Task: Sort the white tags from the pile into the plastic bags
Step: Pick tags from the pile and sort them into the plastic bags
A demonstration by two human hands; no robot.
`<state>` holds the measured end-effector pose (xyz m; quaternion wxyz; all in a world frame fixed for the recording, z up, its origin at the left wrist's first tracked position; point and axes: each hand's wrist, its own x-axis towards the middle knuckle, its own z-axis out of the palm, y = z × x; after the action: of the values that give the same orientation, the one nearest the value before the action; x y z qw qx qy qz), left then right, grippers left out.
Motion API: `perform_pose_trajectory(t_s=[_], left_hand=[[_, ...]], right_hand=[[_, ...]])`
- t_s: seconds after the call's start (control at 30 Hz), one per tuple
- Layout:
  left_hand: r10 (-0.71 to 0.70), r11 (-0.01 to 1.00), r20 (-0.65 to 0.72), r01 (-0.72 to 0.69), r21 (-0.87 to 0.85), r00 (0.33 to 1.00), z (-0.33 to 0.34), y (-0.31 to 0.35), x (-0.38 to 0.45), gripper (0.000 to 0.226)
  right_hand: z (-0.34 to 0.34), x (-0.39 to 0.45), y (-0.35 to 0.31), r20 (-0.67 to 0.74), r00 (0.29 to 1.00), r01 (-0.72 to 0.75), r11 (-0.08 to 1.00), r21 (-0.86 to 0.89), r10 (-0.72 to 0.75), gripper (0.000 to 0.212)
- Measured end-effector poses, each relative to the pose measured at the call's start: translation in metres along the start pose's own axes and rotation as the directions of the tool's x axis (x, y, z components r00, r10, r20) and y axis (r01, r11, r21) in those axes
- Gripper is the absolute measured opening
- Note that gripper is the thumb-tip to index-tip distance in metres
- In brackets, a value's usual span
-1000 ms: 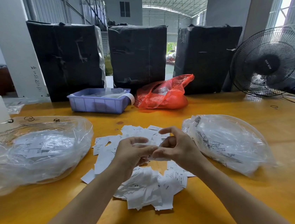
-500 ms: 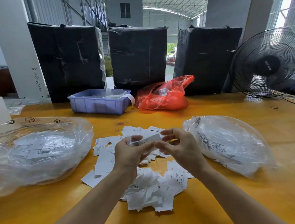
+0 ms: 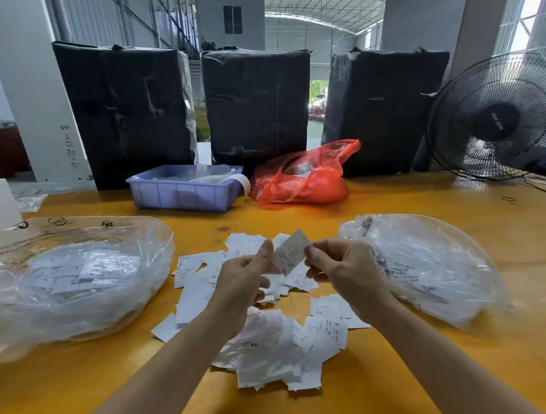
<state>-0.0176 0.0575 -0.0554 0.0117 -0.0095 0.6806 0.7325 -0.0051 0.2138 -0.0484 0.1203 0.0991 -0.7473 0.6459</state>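
Now reading a tag's size before bagging it.

Both hands hold one white tag (image 3: 291, 251) up above the pile (image 3: 273, 343): the left hand (image 3: 244, 278) pinches its left edge with thumb and curled fingers, the right hand (image 3: 337, 264) pinches its right edge, fingers narrowly closed. By my judgement the print reads XL, so the next move is to carry it to the left plastic bag (image 3: 69, 281), left of the pile, where an XL tag shows; the right plastic bag (image 3: 431, 263) lies right of the pile.

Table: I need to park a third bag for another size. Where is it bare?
Bare wood lies between the tag pile and the purple bin, and at the near edge of the table. Between both clear bags, tags crowd it.
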Motion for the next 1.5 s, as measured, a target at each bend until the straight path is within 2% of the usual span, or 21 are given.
perform_pose_trajectory(t_s=[0.23,0.4,0.47,0.53,0.63,0.83,0.93,1.03,1.1,1.17,1.33,1.5], left_hand=[[0.013,0.999,0.039,-0.015,0.042,0.999,0.001,-0.003,-0.001,0.037],[-0.002,0.999,0.127,-0.002,0.037,0.992,0.003,-0.001,-0.004,0.031],[-0.004,0.999,0.139,-0.002,0.042,0.99,0.003,-0.002,-0.005,0.027],[0.012,0.998,0.126,-0.019,0.056,0.992,0.003,-0.003,-0.006,0.018],[0.036,0.998,0.092,-0.041,0.054,0.995,0.0,-0.003,-0.006,0.012],[0.013,0.999,0.025,-0.014,0.038,1.0,-0.003,-0.004,-0.006,0.014],[-0.005,1.0,-0.022,0.004,-0.03,1.0,-0.003,-0.002,-0.006,0.014],[-0.024,0.996,-0.044,0.021,-0.085,0.999,-0.002,-0.001,-0.006,0.013],[-0.033,0.995,-0.035,0.03,-0.099,0.999,-0.001,-0.001,-0.007,0.014],[-0.048,0.995,0.002,0.048,-0.091,0.999,0.0,0.0,-0.007,0.014],[-0.122,0.992,0.157,0.126,-0.015,0.98,0.003,0.0,-0.01,0.02],[-0.113,0.993,0.217,0.1,0.069,0.97,0.0,-0.001,-0.01,0.008]], right_hand=[[-0.001,0.002,-0.003,0.082,0.994,-0.065,0.992,-0.106,0.074,0.022],[-0.002,0.003,0.0,0.064,0.988,-0.147,0.988,0.053,0.144,0.021],[-0.003,0.003,0.001,0.051,0.993,-0.111,0.991,0.08,0.107,0.015],[-0.005,0.003,0.003,0.029,0.999,-0.022,1.0,-0.013,0.022,0.008],[-0.005,0.004,0.005,0.031,0.997,0.076,0.984,-0.16,-0.071,0.015],[-0.004,0.002,0.002,0.097,0.988,0.139,0.971,-0.192,-0.122,0.009],[-0.004,0.001,0.0,0.144,0.979,0.177,0.954,-0.242,-0.145,0.014],[-0.003,-0.001,0.0,0.177,0.979,0.135,0.975,-0.174,-0.104,0.017],[-0.003,0.0,0.0,0.15,0.987,0.071,0.991,-0.113,-0.054,0.012],[-0.005,0.003,0.0,0.097,0.995,-0.01,0.999,-0.031,0.013,0.004],[-0.008,0.005,0.001,-0.001,0.986,-0.166,0.975,0.149,0.168,0.005],[-0.008,0.006,0.001,-0.076,0.962,-0.238,0.941,0.239,0.262,0.013]])
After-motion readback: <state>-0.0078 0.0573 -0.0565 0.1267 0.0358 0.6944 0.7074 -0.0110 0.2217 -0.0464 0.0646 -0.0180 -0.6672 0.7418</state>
